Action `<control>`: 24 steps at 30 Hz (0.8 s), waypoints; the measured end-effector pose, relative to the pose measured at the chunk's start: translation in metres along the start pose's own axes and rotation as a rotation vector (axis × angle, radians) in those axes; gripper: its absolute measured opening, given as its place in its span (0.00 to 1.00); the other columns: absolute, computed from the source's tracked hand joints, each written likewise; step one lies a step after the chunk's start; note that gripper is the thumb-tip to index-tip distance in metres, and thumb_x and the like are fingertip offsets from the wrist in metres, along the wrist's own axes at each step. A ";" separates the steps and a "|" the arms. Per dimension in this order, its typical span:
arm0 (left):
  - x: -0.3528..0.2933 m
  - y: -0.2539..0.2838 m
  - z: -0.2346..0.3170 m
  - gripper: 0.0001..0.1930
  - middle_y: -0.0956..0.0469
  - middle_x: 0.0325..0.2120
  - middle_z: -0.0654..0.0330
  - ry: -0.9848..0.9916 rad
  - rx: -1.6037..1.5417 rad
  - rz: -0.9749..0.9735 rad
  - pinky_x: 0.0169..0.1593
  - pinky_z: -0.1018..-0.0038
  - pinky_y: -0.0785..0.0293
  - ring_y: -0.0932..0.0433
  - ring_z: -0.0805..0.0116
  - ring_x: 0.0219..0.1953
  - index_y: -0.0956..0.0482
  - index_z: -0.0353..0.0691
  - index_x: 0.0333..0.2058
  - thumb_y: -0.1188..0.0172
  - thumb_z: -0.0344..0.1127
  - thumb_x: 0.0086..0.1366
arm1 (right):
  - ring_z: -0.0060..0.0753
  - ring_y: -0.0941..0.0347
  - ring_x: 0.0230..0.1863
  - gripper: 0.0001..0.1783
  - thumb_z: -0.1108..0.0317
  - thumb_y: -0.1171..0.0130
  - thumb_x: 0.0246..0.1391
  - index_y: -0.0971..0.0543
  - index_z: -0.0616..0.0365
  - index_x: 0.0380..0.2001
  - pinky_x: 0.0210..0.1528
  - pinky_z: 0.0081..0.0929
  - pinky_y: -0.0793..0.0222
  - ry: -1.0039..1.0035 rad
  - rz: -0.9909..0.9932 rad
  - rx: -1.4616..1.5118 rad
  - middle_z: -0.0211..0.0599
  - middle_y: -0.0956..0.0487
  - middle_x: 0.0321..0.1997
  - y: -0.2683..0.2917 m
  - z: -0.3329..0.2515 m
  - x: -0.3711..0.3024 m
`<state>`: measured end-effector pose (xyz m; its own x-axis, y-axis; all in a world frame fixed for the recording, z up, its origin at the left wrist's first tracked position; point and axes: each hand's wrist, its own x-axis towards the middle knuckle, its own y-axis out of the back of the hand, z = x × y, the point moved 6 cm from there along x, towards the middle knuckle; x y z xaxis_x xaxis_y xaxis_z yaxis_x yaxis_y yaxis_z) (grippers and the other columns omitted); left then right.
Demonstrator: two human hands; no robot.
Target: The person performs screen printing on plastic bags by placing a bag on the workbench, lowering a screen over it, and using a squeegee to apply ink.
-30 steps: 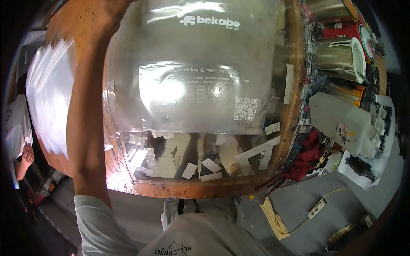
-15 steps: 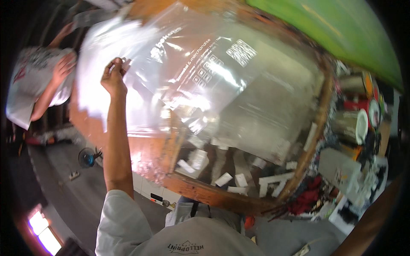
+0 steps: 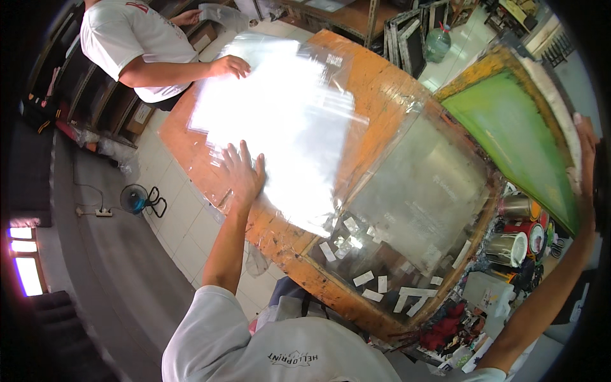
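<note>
My left hand is open, its fingers spread over the near left edge of a stack of clear plastic bags, bright with glare. The stack lies on an orange wooden table. At the far right my right hand is closed on the outer edge of a raised screen-printing frame with green mesh. That frame stands tilted beside a glass plate set into the table. Across the stack, a co-worker's hand rests on the bags. The co-worker's other hand holds a clear plastic sheet.
White tape strips lie around the glass plate's near end. Paint cans and clutter crowd the right side. On the tiled floor stand a small fan at left and a green water jug beyond the table. Shelves line the far left.
My left hand has let go of a printed clear bag it held over the glass plate and now lies on the stack. My right hand has come into view, and the view has shifted.
</note>
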<state>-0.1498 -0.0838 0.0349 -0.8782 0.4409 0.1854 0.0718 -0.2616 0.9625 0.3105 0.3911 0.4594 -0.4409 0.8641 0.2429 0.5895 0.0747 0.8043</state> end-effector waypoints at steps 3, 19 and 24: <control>-0.006 0.019 0.009 0.40 0.56 0.75 0.30 0.026 -0.036 0.003 0.74 0.33 0.68 0.63 0.27 0.77 0.46 0.38 0.75 0.49 0.57 0.74 | 0.29 0.23 0.48 0.29 0.45 0.40 0.67 0.17 0.64 0.51 0.56 0.28 0.30 0.149 0.235 -0.185 0.37 0.18 0.43 0.004 0.002 -0.012; -0.213 -0.055 0.365 0.34 0.55 0.76 0.39 -1.029 -0.250 -0.319 0.74 0.30 0.63 0.61 0.37 0.79 0.42 0.46 0.75 0.50 0.52 0.76 | 0.52 0.21 0.58 0.41 0.29 0.44 0.60 0.16 0.58 0.55 0.62 0.39 0.29 0.134 0.071 -0.271 0.56 0.17 0.55 -0.014 -0.052 -0.061; -0.255 -0.061 0.440 0.37 0.57 0.77 0.39 -1.202 -0.280 -0.403 0.75 0.34 0.65 0.62 0.41 0.80 0.47 0.39 0.76 0.53 0.54 0.77 | 0.52 0.16 0.41 0.30 0.46 0.49 0.68 0.14 0.67 0.42 0.51 0.48 0.21 -0.089 -0.109 -0.301 0.56 0.14 0.37 0.004 -0.077 -0.071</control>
<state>0.2776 0.1982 0.0160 0.1671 0.9814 0.0949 -0.3250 -0.0361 0.9450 0.2918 0.2923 0.4868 -0.4214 0.9003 0.1089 0.3100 0.0301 0.9503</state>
